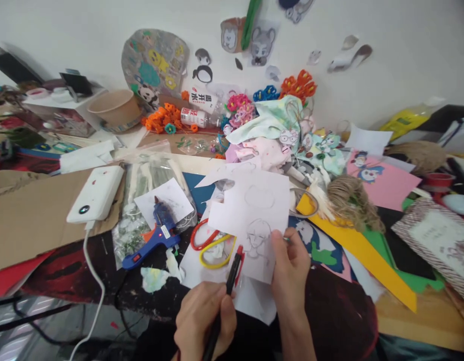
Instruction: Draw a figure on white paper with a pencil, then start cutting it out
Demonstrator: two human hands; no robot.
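Note:
My left hand point(205, 313) is closed around a black pen point(234, 273) with red parts at its upper end; the pen's lower part runs down past my fingers. My right hand point(291, 258) pinches the right edge of a white paper sheet point(275, 200) between thumb and fingers. A pencil drawing of a head with short hair point(258, 238) is on the sheet, with a faint rounded outline above it. Cut notches show along the sheet's left side. Just left of it lie a red loop handle point(198, 238) and a yellow loop handle point(207, 255), partly covered.
A blue glue gun point(153, 248) rests left of the papers, beside a white power bank point(96, 193) with a cable. Twine point(352, 200) and a yellow strip point(367, 255) lie right. Cloth pieces point(265, 128) and orange pipe-cleaner flowers point(164, 118) are piled behind.

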